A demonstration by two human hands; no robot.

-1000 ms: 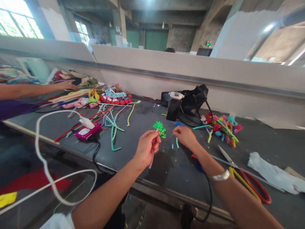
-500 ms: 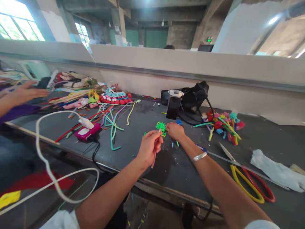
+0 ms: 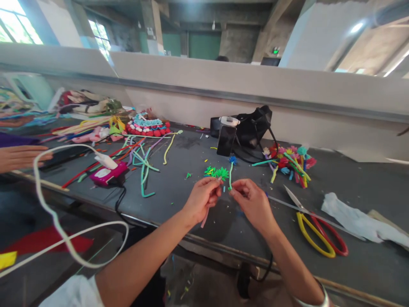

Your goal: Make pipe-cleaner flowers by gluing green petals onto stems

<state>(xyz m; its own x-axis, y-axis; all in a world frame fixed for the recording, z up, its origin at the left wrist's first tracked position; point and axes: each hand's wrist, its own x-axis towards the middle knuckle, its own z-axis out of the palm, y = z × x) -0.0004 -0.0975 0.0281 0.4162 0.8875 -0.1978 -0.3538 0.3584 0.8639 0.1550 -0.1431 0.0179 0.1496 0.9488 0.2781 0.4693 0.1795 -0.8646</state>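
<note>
My left hand point(image 3: 204, 197) is closed in a pinch. It holds a pale pink chenille stem point(image 3: 205, 218), whose lower end hangs below the fist. My right hand point(image 3: 252, 204) is also pinched, with a small green piece point(image 3: 229, 188) at its fingertips. Right beside those fingertips ends the light green stem of a blue chenille flower point(image 3: 232, 160), which lies on the table. Just beyond my left hand is a green spiky flower point(image 3: 222, 172) with a heap of small green and yellow pieces point(image 3: 210, 171).
Scissors point(image 3: 315, 228) and a white cloth point(image 3: 348, 217) lie at right, near a bunch of chenille flowers point(image 3: 292, 162). A phone point(image 3: 226, 140) leans before a black bag point(image 3: 255, 128). A magenta power box point(image 3: 108, 172) and loose stems point(image 3: 145, 164) are left. Another person's hand point(image 3: 24, 157) shows far left.
My right hand has drawn back from the green flower towards me, uncovering the blue flower's stem. My left hand keeps its pinch on the pink stem. The view has shifted slightly.
</note>
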